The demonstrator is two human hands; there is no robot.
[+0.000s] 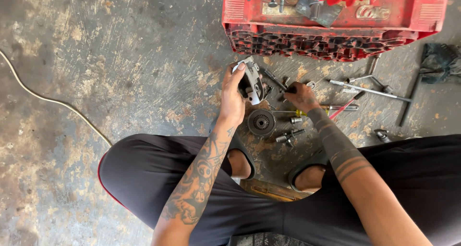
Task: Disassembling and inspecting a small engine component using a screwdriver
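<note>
Housing (pixel 253 85), grey metal, sits clamped in my left hand (pixel 232 97); I steady it while my right hand (pixel 301 96) pinches the dark tool (pixel 277 80) squarely.

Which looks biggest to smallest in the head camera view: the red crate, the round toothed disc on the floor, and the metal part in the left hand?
1. Red crate, by far the largest.
2. Metal part held up in the left hand.
3. Round toothed disc.
The last two look close in size, and the held part is nearer the camera, so their order is unsure.
</note>
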